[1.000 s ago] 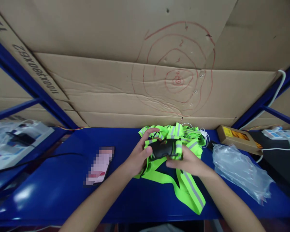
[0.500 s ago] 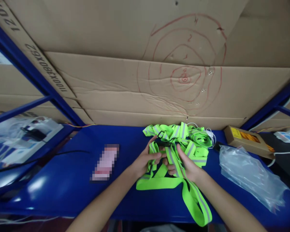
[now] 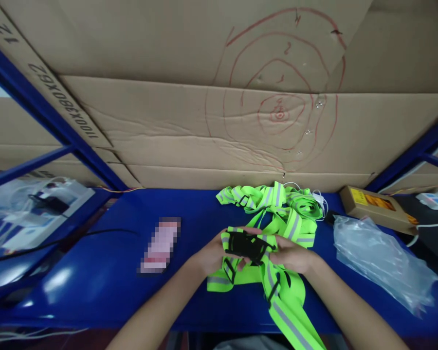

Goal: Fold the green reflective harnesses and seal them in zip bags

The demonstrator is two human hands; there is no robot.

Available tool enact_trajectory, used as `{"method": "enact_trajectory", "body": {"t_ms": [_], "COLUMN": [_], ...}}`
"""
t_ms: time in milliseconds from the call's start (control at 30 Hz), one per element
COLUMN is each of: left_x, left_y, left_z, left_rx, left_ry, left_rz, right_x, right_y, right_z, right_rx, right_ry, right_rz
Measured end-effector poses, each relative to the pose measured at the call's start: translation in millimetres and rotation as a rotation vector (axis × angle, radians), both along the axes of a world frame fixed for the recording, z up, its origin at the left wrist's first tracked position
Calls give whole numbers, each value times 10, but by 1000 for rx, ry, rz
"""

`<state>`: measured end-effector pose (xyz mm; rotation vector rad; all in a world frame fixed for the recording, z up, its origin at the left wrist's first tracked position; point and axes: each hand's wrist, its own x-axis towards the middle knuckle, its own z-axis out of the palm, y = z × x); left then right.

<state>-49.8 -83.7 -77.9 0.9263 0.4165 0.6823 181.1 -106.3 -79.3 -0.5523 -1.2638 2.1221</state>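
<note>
Over the middle of the blue shelf (image 3: 95, 272) both my hands hold a neon-green reflective strap harness (image 3: 277, 291) with grey stripes. My left hand (image 3: 209, 253) is closed on its left side, next to a black buckle (image 3: 247, 244). From the right, my right hand (image 3: 294, 253) grips the same bundle beside the buckle. Loose strap ends hang down toward the front edge. Behind my hands lies a pile of more green straps (image 3: 277, 201).
A blurred pink flat object (image 3: 159, 244) lies left of my hands. A crumpled clear plastic bag (image 3: 379, 262) and a brown cardboard box (image 3: 377, 209) sit on the right. Cardboard sheets (image 3: 204, 121) form the back wall. A white cable (image 3: 319, 199) lies by the pile.
My hands pulled the straps nearer to me, away from the pile, and the black buckle now shows between them.
</note>
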Motion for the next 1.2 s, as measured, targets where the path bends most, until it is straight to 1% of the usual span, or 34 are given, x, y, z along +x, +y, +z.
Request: {"method": "enact_trajectory", "body": {"t_ms": [100,167,233,300,433,567,633,733,867,900,967,1033,1100,1133,1167,1200], "left_x": [16,17,14,13,13,-12,-18,3,90,120,187,245,275,273,257,226], "left_y": [1,-2,-5,-4,12,25,22,11,-18,-32,-68,-106,-126,-125,-115,-99], "left_z": [10,16,22,25,8,-35,-42,-25,-24,-36,-60,-62,-26,4,37,70], "left_rx": [13,13,3,-10,-8,59,74,82,190,228,281,276,269,300,370,478], "left_ry": [-39,-22,11,32,40,90,105,102,143,149,129,79,69,103,164,253], "left_rz": [6,23,37,13,-81,-302,-352,-286,-118,-66,14,10,-38,-52,-53,-41], "right_x": [-28,-69,-118,-154,-128,-46,-47,-108,-158,-147,-100,-47,-14,-10,-14,-24], "right_y": [-9,-21,-38,-51,-49,-59,-85,-121,-95,-76,-34,-1,15,17,16,13], "right_z": [6,-7,-12,-6,-5,-26,-22,7,35,37,42,60,89,103,113,118], "right_rx": [17,10,-22,-45,-53,-79,-66,-38,-66,-82,-106,-118,-134,-138,-135,-117], "right_ry": [28,4,8,64,134,143,141,101,64,61,55,38,8,-11,-32,-51], "right_rz": [67,88,72,47,-77,-127,-136,-196,-347,-358,-328,-267,-231,-234,-254,-287]}}
